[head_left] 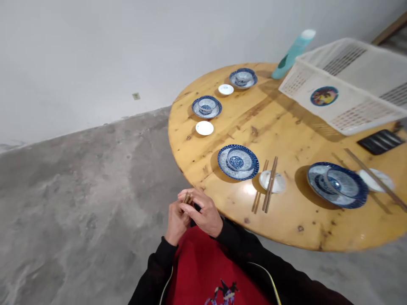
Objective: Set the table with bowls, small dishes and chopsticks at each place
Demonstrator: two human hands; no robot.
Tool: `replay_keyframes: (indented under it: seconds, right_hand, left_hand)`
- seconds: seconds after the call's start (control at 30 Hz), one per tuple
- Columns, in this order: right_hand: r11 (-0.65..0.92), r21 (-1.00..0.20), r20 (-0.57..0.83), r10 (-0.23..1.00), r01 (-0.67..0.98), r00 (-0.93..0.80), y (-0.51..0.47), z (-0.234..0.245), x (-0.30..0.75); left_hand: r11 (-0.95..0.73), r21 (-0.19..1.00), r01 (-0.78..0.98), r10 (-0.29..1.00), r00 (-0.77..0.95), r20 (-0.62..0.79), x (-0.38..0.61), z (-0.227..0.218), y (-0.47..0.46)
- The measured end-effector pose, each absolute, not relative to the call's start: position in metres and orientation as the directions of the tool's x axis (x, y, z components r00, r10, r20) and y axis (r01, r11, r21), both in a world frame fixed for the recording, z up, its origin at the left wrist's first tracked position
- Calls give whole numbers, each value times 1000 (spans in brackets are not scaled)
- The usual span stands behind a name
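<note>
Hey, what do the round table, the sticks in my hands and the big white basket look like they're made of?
The round table looks like varnished pine: yellow wood with dark knots, grain lines and a glossy sheen. The chopsticks, held between the left hand and right hand, appear to be brown wood or bamboo; only the tips show. The white basket looks like moulded plastic with slotted mesh walls.

From here my two grips cover most of the chopsticks (187, 198); I see only their tips. The basket (346, 84) and table (286, 127) run off the right edge.
</note>
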State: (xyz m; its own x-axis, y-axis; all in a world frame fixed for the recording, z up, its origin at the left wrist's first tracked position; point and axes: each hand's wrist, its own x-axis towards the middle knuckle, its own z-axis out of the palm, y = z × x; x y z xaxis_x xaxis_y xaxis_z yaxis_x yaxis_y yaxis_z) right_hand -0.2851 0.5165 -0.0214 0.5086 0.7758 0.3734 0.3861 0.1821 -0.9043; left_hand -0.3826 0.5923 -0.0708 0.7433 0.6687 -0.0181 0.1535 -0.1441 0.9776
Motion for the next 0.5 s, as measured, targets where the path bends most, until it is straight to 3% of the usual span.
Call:
replay_keyframes:
  seconds: [0.27, 0.5]
  right_hand:
    - [151, -898, 409, 635, 413, 656, 597, -15, -231]
    - [21, -882, 401, 558, 470, 727, 626, 10, -164]
  left_hand:
    - [-279, 935, 218, 530, 847, -40, -306, -58, 686]
    - [-301, 939, 168, 194, 975, -112, -230, -11, 745]
